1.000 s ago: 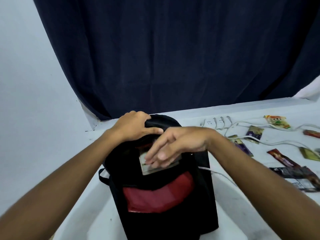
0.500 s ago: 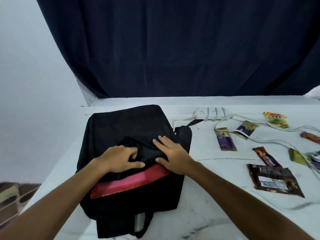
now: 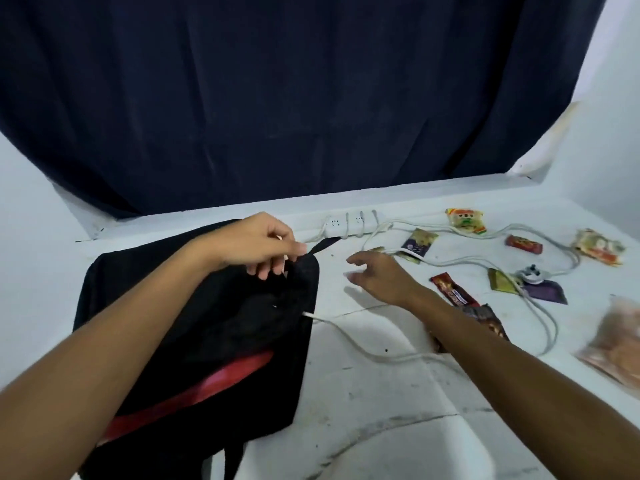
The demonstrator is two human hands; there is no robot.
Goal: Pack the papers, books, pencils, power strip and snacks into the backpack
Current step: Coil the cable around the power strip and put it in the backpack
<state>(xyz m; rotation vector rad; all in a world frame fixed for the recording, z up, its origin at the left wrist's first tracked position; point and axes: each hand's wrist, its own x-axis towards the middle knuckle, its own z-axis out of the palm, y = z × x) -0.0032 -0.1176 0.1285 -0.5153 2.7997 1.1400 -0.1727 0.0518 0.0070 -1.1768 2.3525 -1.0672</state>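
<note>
A black backpack [image 3: 221, 327] with a red stripe lies flat on the white table [image 3: 363, 393]. My left hand [image 3: 263, 247] pinches the backpack's top right edge near a strap. My right hand [image 3: 377, 275] hovers over the table to the right of the bag, fingers apart, holding nothing. A white power strip [image 3: 349, 225] lies at the back, and its cable [image 3: 450, 261] loops among the snacks. A second white cord [image 3: 363, 348] runs out from the bag's right side. Several snack packets lie at the right, among them a red-brown bar [image 3: 453, 292] and a purple packet [image 3: 419, 244].
A dark blue curtain [image 3: 294, 98] hangs behind the table. A large orange-brown packet [image 3: 620, 344] lies blurred at the right edge. A white plug [image 3: 530, 273] rests on a purple packet [image 3: 547, 292]. White walls flank the table on both sides.
The backpack went from upright to flat on the table. Both hands left its middle: the left moved to its top right edge, the right lifted off toward the snacks.
</note>
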